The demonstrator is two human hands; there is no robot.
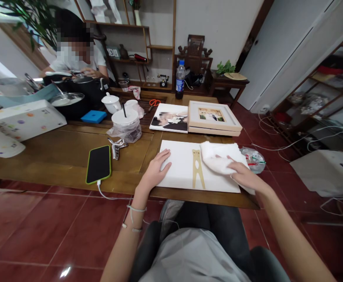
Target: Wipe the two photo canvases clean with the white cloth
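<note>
A white rectangular panel (178, 166) lies flat at the table's front edge, with a gold A-shaped stand piece (197, 168) on its face. My left hand (156, 168) rests on the panel's left edge, fingers stretched out and holding nothing. At the panel's right side, my right hand (243, 172) grips a folded, soft white cloth-like sheet (218, 156). This sheet covers the panel's upper right part, and some of my right fingers are hidden in it.
Behind the panel lie a photo print (169, 119) and a pale framed picture (212, 117). To the left are a charging phone (99, 164), a lidded cup in plastic (126, 121) and a blue box (94, 116). A bottle (180, 80) stands behind; a person (80, 58) sits across.
</note>
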